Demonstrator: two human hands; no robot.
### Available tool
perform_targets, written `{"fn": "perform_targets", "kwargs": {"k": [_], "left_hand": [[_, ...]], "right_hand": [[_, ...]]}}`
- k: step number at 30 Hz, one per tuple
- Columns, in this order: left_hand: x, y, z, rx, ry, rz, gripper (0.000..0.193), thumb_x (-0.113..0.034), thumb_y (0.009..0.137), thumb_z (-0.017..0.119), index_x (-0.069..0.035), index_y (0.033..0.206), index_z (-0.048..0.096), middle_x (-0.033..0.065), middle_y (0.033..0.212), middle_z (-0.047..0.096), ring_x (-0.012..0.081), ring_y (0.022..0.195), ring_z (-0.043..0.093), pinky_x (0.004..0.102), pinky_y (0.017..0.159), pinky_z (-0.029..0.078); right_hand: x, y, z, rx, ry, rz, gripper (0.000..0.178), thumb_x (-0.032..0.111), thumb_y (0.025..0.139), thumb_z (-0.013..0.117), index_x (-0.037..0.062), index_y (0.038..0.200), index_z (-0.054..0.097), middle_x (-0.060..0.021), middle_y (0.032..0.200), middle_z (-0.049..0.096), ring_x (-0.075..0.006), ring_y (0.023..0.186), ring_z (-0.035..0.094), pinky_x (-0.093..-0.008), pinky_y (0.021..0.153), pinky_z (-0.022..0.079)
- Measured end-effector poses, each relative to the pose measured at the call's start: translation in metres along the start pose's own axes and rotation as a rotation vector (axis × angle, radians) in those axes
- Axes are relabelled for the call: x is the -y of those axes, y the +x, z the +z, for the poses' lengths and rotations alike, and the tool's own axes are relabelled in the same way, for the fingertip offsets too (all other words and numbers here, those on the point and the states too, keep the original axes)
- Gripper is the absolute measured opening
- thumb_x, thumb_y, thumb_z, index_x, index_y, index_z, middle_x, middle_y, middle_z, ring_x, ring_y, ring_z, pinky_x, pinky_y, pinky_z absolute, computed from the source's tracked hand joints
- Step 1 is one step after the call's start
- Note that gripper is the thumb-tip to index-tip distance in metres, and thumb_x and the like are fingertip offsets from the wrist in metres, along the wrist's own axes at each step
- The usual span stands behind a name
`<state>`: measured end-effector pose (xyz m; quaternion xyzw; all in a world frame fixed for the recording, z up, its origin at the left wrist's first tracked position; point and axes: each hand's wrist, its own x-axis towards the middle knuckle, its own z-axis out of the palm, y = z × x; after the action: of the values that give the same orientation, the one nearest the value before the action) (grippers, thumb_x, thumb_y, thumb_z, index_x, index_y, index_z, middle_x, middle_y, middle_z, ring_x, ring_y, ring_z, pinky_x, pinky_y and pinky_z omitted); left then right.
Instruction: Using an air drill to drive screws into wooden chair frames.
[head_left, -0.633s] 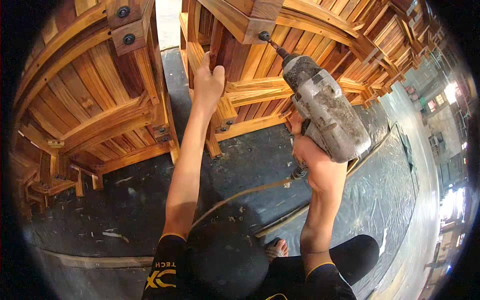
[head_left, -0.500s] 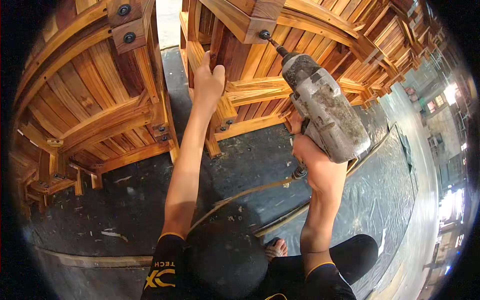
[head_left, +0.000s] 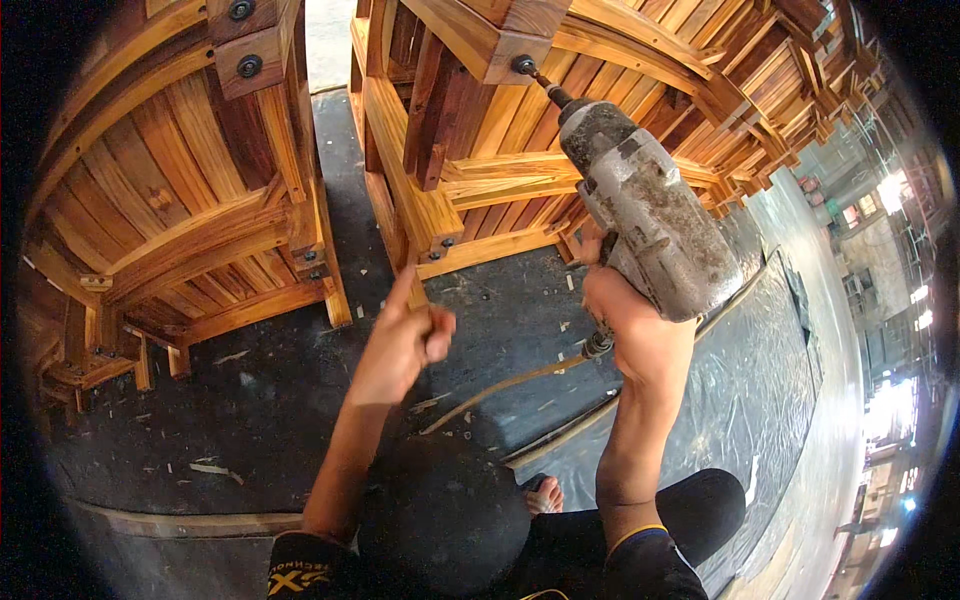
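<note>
My right hand (head_left: 632, 315) is wrapped round the handle of a worn grey air impact wrench (head_left: 662, 215). The tip of its bit meets a dark round bolt head (head_left: 523, 65) in the corner block of a slatted wooden furniture piece (head_left: 510, 175). A hose (head_left: 510, 383) joins the wrench at the base of its handle. My left hand (head_left: 393, 350), slightly blurred, hovers in front of the piece's lower leg, index finger stretched out and other fingers partly curled. I see nothing held in it. Two small bolts (head_left: 441, 248) show low on that leg.
On the left stands a similar slatted wooden piece (head_left: 170, 170) with bolted corners. More wooden pieces (head_left: 760, 90) line the right. Dark sheeting (head_left: 250, 400) with scattered scraps covers the floor, and a wooden strip (head_left: 190, 524) lies near me. My bare foot (head_left: 545, 494) shows below.
My left hand has come off the wooden frame and moved down toward me. The impact wrench stays at the same bolt; the view has shifted slightly.
</note>
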<state>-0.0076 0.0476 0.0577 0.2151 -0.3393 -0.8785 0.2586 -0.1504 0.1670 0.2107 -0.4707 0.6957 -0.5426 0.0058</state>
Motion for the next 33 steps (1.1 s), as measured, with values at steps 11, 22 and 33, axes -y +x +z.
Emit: {"fn": "perform_targets", "kwargs": {"k": [11,22,33], "left_hand": [[0.129,-0.085,-0.117,-0.108,0.333,0.067,0.041,-0.004,0.097,0.045,-0.003,0.137,0.036,0.0139,0.082,0.059,0.0148,0.063,0.054,0.0320,0.059,0.048],[0.130,-0.104,-0.141,-0.294,0.286,-0.005,0.035,-0.005,0.098,0.048,0.004,0.132,0.043,0.0120,0.080,0.065,0.0173,0.061,0.061,0.0314,0.057,0.053],[0.053,-0.049,-0.077,-0.279,0.185,0.110,0.026,-0.019,0.101,0.049,-0.002,0.120,0.053,0.0036,0.081,0.053,0.0154,0.062,0.048,0.0311,0.053,0.039]], "right_hand": [[0.000,-0.005,0.012,-0.048,0.013,-0.030,0.018,-0.001,0.071,0.062,0.0024,0.088,0.066,-0.0050,0.082,0.067,-0.0170,0.077,0.065,-0.0294,0.071,0.050],[0.002,-0.004,0.012,-0.027,0.103,0.006,0.022,-0.003,0.070,0.061,0.0023,0.091,0.065,-0.0037,0.084,0.066,-0.0156,0.078,0.063,-0.0281,0.070,0.049],[-0.009,-0.048,0.021,-0.075,-0.080,-0.125,0.036,-0.011,0.071,0.060,-0.0055,0.106,0.063,-0.0101,0.091,0.066,-0.0185,0.080,0.063,-0.0278,0.073,0.051]]}}
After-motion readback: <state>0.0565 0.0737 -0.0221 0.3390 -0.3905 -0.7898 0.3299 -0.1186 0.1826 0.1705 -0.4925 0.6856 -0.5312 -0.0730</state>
